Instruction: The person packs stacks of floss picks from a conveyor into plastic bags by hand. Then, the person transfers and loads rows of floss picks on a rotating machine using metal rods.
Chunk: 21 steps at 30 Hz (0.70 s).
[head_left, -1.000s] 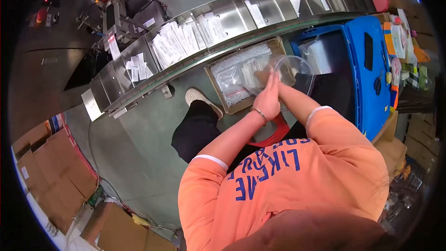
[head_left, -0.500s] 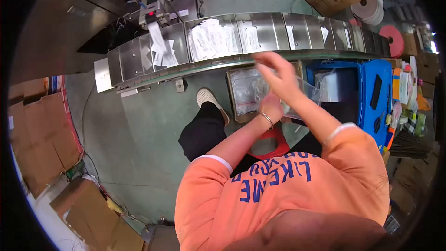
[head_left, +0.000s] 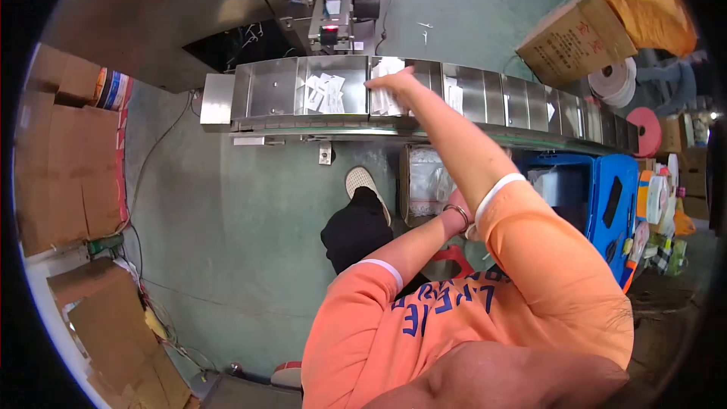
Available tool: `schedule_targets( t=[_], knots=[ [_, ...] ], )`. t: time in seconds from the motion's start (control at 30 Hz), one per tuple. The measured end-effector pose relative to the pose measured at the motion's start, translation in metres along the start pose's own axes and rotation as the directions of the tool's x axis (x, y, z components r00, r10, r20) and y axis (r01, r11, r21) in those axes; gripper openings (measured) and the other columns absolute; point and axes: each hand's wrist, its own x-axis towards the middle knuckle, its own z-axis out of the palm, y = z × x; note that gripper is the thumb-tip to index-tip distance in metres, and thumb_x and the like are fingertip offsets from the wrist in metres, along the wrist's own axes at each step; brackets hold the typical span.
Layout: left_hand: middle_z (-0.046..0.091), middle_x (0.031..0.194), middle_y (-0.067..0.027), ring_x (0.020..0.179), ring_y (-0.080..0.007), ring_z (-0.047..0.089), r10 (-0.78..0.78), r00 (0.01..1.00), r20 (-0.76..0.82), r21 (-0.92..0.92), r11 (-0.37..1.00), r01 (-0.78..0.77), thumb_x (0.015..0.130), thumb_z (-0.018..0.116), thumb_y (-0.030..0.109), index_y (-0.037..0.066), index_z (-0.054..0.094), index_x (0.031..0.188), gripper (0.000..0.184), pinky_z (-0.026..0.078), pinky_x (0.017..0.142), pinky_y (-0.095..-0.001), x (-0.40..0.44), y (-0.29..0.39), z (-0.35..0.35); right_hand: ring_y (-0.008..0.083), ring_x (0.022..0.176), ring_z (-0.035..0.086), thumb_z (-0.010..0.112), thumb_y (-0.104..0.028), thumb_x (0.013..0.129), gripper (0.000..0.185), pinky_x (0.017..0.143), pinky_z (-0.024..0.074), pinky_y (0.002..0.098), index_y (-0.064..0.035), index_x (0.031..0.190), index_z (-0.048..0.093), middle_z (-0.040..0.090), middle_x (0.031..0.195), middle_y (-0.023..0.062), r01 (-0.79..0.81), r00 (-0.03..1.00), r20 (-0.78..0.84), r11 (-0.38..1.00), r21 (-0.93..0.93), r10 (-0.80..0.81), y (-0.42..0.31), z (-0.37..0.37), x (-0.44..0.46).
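My right hand (head_left: 392, 82) reaches over the metal conveyor (head_left: 276, 87), its fingers stretched leftward across a pile of white printed slips (head_left: 388, 67). No slip is visibly lifted by it. Near the cardboard box of clear plastic bags (head_left: 428, 182) is my left hand (head_left: 458, 203), with a bracelet at its wrist. My right forearm covers most of that hand, so its fingers and anything in them are hidden. Loose white slips (head_left: 326, 92) lie scattered in the conveyor section to the left, and a smaller stack (head_left: 453, 97) lies to the right.
A machine with a red light (head_left: 329, 34) stands behind the conveyor. Beside the box is a blue crate (head_left: 609, 204) with dark tools on its side. A red stool (head_left: 453, 259) is by my legs. Cartons (head_left: 575, 39) and white rolls (head_left: 612, 83) stand at the far right.
My right hand has moved from above the plastic bags up and left onto the slips. My left hand remains near the box. The view has shifted, and slips no longer hang from the machine.
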Motion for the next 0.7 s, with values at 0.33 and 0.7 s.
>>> schedule_targets(
  t=[0.33, 0.7],
  knots=[
    [0.056, 0.115, -0.0154, 0.105, -0.0305, 0.053, 0.038, 0.997, 0.065, 0.262, 0.963, -0.054, 0.076, 0.056, 0.04, 0.01, 0.057, 0.11, 0.045, 0.042, 0.087, -0.038, -0.027, 0.109, 0.03, 0.0257, 0.091, 0.06, 0.075, -0.012, 0.05, 0.065, 0.078, 0.0482, 0.0349, 0.0058, 0.106, 0.048, 0.059, 0.102, 0.0169, 0.323, 0.9, -0.266, 0.938, -0.122, -0.345, 0.03, -0.003, 0.032],
    [0.02, 0.141, -0.0214, 0.109, -0.0391, 0.047, -0.055, 0.996, 0.069, 0.949, 0.311, -0.048, 0.068, 0.052, -0.001, -0.001, 0.021, 0.134, 0.073, 0.043, 0.088, -0.0406, -0.024, 0.141, 0.042, 0.0235, 0.077, 0.062, 0.066, 0.003, 0.056, 0.04, 0.068, 0.0508, 0.035, 0.0028, 0.095, 0.056, 0.062, 0.086, 0.0114, 0.508, 0.86, -0.195, 0.758, 0.409, -0.471, 0.042, -0.101, -0.025]
  ],
)
